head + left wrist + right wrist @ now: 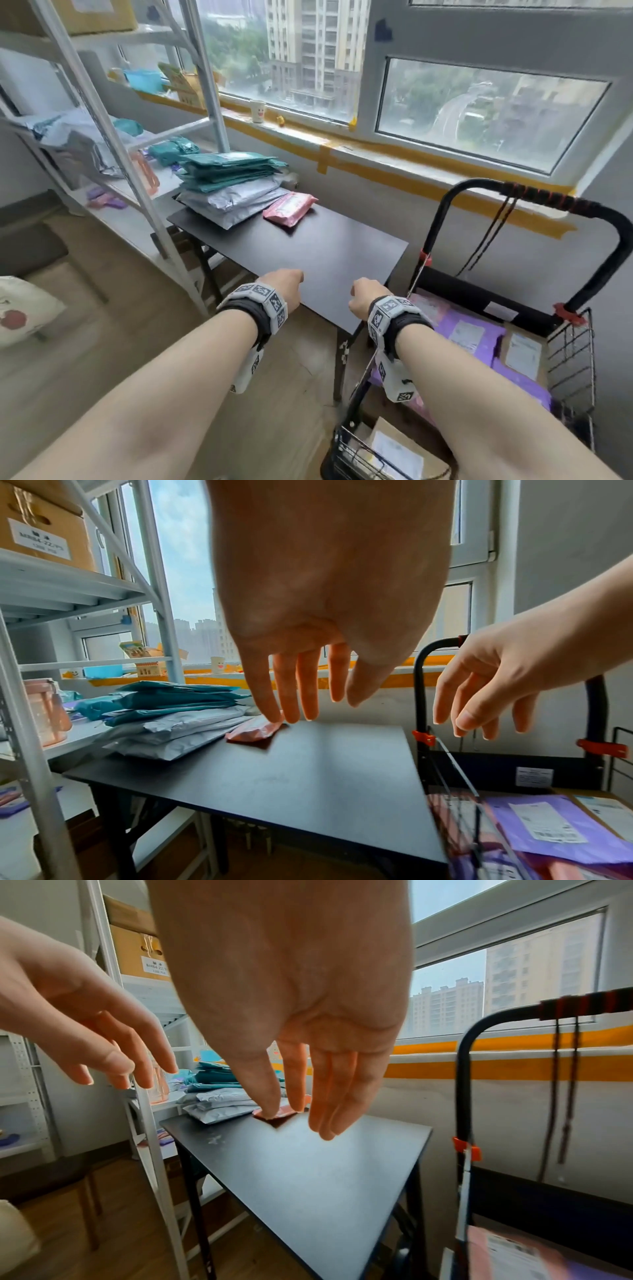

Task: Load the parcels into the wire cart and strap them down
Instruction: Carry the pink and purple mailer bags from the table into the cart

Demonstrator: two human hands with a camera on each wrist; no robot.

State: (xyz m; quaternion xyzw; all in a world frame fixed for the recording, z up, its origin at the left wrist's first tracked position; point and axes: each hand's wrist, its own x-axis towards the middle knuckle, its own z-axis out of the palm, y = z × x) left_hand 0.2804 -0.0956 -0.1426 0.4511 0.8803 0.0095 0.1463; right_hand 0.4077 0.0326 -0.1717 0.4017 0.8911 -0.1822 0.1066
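Note:
A pink parcel (pixel 289 209) lies on the black table (pixel 325 253) beside a stack of teal parcels (pixel 229 171) on grey parcels (pixel 229 202) at the far left corner. To the right stands the wire cart (pixel 568 356) holding purple parcels (pixel 472 329) and a cardboard box (pixel 394 448). A dark cord (pixel 493 233) is wound round the cart handle (pixel 548 200) and hangs down. My left hand (pixel 287 284) and right hand (pixel 366 294) hover over the table's near edge, fingers loose and empty. The wrist views show the left hand (pixel 308 696) and right hand (pixel 308 1091) holding nothing.
A white metal shelf rack (pixel 113 137) with bags and boxes stands left of the table. A paper cup (pixel 257 111) sits on the window sill behind. A dark stool (pixel 34 253) and a cushion (pixel 24 311) are on the floor at the left.

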